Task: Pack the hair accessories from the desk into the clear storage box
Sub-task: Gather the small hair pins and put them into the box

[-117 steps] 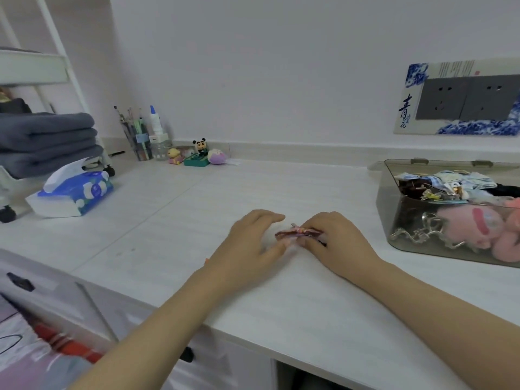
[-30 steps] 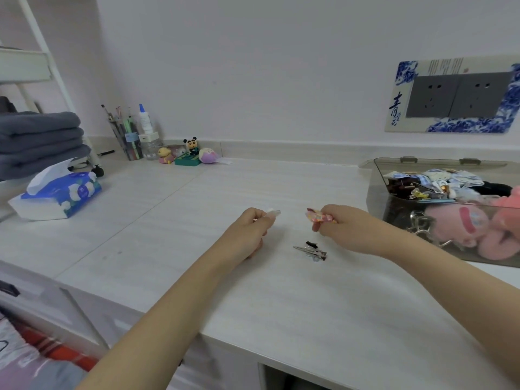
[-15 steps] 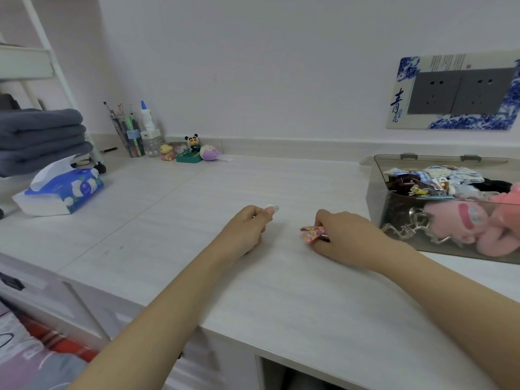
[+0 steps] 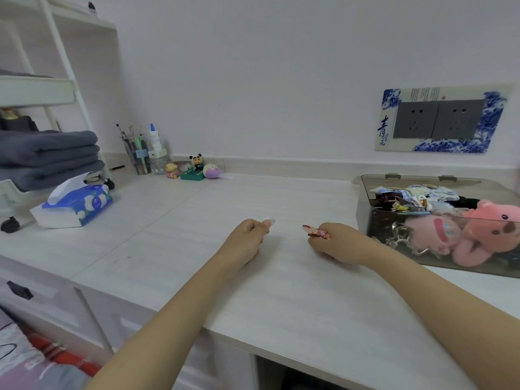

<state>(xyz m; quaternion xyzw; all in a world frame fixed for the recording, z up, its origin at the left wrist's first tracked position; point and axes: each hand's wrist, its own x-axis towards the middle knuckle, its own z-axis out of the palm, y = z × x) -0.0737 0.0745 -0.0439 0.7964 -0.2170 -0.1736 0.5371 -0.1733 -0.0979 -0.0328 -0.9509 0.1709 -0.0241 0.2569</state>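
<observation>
Hair clip (image 4: 315, 231) pinched in the right hand (image 4: 334, 243), low over the desk (image 4: 197, 220).
Right fingers are curled tight around the patterned clip; the left hand (image 4: 246, 239) is loosely fisted, its fingertips closed on a small pale item I cannot identify. Clear storage box (image 4: 365, 209) sits just right, open, holding pink plush toys (image 4: 478, 235).

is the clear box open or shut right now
Open: the clear storage box has no lid over its top, and the pink plush toy pokes above its rim.

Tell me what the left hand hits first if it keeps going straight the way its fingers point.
Probably nothing nearby: the left hand points up-right over bare desk toward the back wall. Depth is unclear, but the line looks free.
</observation>
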